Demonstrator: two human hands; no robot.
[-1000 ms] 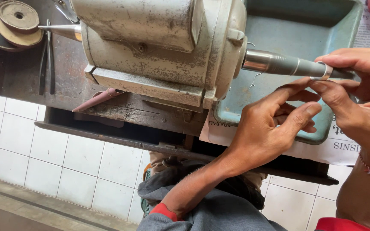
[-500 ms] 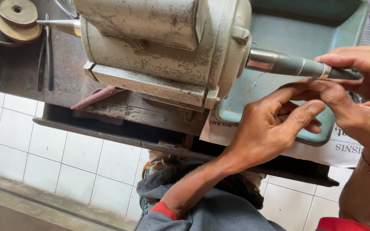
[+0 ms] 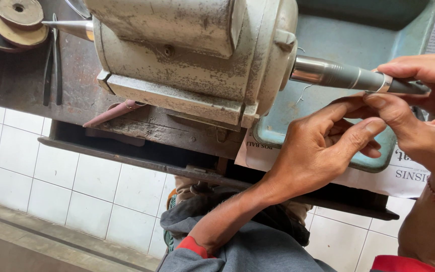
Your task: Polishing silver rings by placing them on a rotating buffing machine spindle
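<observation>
A grey bench motor (image 3: 192,55) stands on a dark worktop, with a tapered metal spindle (image 3: 338,74) sticking out to the right. A thin silver ring (image 3: 384,83) sits around the spindle near its tip. My right hand (image 3: 424,121) pinches the ring between thumb and fingers. My left hand (image 3: 318,151) reaches up from below. Its index fingertip rests against my right thumb just under the spindle, and it holds nothing.
A teal metal tray (image 3: 288,136) lies under the spindle on printed paper (image 3: 404,176). A second pointed spindle (image 3: 69,26) sticks out on the left, near stacked polishing discs (image 3: 18,20) and dark pliers (image 3: 51,70). White tiles (image 3: 76,181) lie below the bench edge.
The view has shifted slightly to the right. Both hands stay in the same place at the spindle with the ring.
</observation>
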